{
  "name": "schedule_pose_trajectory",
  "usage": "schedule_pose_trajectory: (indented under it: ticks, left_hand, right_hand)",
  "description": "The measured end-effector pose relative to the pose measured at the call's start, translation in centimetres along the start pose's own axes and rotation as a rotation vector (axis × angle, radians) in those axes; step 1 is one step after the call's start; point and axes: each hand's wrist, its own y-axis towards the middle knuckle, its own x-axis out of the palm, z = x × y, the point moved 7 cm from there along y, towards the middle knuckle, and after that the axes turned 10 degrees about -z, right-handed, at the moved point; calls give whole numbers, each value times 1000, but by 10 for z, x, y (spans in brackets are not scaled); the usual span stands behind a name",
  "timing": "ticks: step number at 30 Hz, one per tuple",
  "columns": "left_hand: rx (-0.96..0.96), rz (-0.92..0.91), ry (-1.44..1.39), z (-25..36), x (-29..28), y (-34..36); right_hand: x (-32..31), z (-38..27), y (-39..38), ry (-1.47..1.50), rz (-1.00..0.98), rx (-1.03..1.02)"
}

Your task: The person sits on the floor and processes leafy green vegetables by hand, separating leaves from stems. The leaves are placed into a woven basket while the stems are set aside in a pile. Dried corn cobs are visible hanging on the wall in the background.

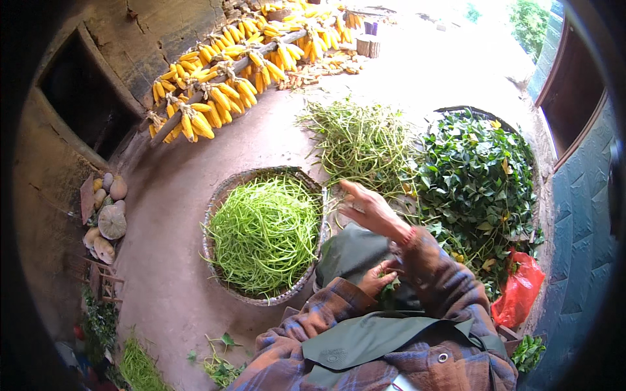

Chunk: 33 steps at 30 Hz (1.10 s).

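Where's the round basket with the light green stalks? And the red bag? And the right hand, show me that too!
Basket [222,191]: head view, on its inner wall, upper left.
Red bag [523,291]: head view, on its crinkled middle.
Right hand [372,210]: head view, on the back of it.

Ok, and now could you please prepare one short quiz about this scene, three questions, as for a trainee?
1. Which wrist wears the red band?
2. True or false: yellow corn cobs hang from a wooden pole.
3. Seen in the picture, where is the red plastic bag compared with the round basket? (a) To its left; (b) to its right; (c) inside it.

Key:
1. The right one, behind the raised right hand.
2. True.
3. b.
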Motion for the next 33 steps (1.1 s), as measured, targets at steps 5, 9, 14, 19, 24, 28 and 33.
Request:
schedule_pose_trajectory:
  ticks: [5, 9, 14, 19, 24, 28, 33]
  left_hand:
    - [183, 71, -209, 14, -15, 9]
    - [61, 104, -386, 33, 37, 17]
    - [-36, -70, -261, 10, 36, 24]
    - [-263, -204, -31, 16, 63, 12]
    - [-348, -168, 117, 12, 54, 15]
    - [-394, -105, 147, 6, 47, 16]
    - [-400, -38, 183, 6, 42, 17]
  right_hand:
    - [13, 2, -129, 110, 154, 220]
    - [27, -40, -176, -400, 78, 224]
    - [7, -29, -199, -542, 274, 111]
    - [-15, 19, -250, 148, 617, 243]
    - [36, 137, -357, 1124, 753, 644]
    - [-21, 233, -426, 890, 662, 978]
    - [-235, 241, -471, 762, 1531, 401]
